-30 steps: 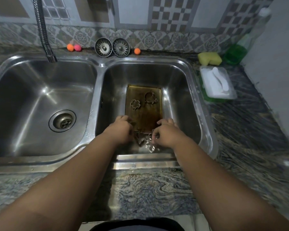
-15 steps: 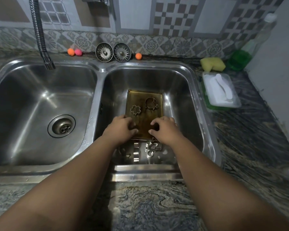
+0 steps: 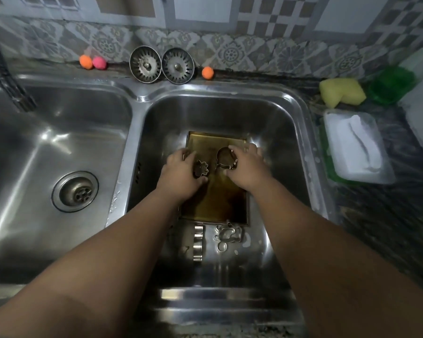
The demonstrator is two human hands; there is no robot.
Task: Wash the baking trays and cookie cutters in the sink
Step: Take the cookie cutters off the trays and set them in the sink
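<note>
Under the fingers [image 3: 248, 151], on the brown baking tray [image 3: 217, 198] in the sink [image 3: 205, 113], the left hand [image 3: 181, 173] pinches a flower cutter [image 3: 201, 168] and the right hand [image 3: 246, 167] grips a round cutter [image 3: 224, 158], so the tray is probably being cleared and next both need lifting away.

Worn on the head; looks forward and steeply down from close above the double sink [image 3: 137, 95]. Takes in the right basin [image 3: 274, 128] at centre, the left basin [image 3: 59, 152] at 9 o'clock, tiled wall [image 3: 230, 53] at 12, worktop [image 3: 381, 215] at 3.
</note>
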